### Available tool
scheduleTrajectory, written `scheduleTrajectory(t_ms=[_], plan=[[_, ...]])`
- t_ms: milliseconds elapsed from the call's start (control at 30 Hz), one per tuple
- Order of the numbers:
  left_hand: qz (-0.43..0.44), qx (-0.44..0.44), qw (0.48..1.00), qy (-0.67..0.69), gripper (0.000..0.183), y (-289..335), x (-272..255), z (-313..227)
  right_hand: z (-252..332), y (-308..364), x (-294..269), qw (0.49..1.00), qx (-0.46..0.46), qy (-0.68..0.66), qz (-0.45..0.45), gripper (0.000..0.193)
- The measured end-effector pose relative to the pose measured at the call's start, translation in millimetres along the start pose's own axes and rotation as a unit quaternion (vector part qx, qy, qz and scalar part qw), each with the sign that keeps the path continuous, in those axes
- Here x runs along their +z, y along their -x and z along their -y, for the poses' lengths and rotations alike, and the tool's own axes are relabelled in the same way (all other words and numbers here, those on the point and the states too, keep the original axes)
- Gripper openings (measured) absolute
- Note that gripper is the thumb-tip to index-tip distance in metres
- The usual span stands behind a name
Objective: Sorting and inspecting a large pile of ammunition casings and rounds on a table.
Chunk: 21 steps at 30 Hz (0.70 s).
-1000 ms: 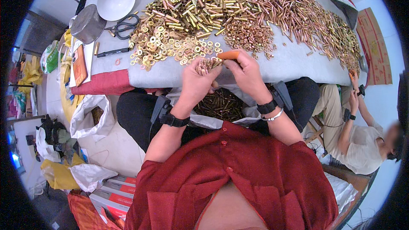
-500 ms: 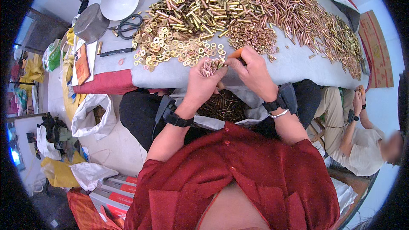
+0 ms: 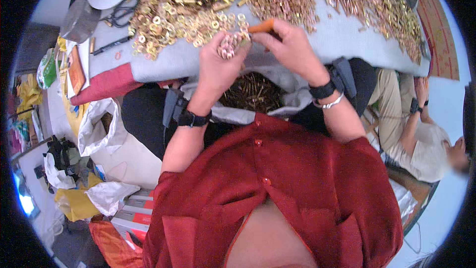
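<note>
- Gripping a bundle of small metal pieces, the left hand is closed around it over the front edge of the tabletop.
- The right hand, an orange cover on one finger, has its fingertips just beside the bundle; whether they pinch a piece, I cannot tell.
- Loose washers lie beyond the left hand.
- Below both hands, an open white bag holds dark metal pieces.

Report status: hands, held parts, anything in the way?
Left hand closed around a bunch of small metal parts. Right hand, orange finger cover on, at the bunch's edge. No obstruction visible between them.
</note>
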<state>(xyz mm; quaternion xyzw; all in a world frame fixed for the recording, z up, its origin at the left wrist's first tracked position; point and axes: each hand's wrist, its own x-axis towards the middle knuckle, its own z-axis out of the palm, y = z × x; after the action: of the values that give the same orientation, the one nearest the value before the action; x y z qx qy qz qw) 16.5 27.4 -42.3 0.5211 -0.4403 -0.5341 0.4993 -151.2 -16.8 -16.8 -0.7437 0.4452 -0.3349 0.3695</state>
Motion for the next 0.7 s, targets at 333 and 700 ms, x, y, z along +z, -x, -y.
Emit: scheduleTrajectory(t_ms=[333, 700], plan=[[0.036, -0.030, 0.998, 0.050, 0.014, 3, 1, -14, -1, 7, 1, 0.994, -0.057, -0.097, -0.019, 0.017], [0.009, 0.070, 0.997, -0.015, 0.015, 6, 2, -5, 4, 10, -3, 0.999, -0.046, -0.018, -0.011, 0.016]])
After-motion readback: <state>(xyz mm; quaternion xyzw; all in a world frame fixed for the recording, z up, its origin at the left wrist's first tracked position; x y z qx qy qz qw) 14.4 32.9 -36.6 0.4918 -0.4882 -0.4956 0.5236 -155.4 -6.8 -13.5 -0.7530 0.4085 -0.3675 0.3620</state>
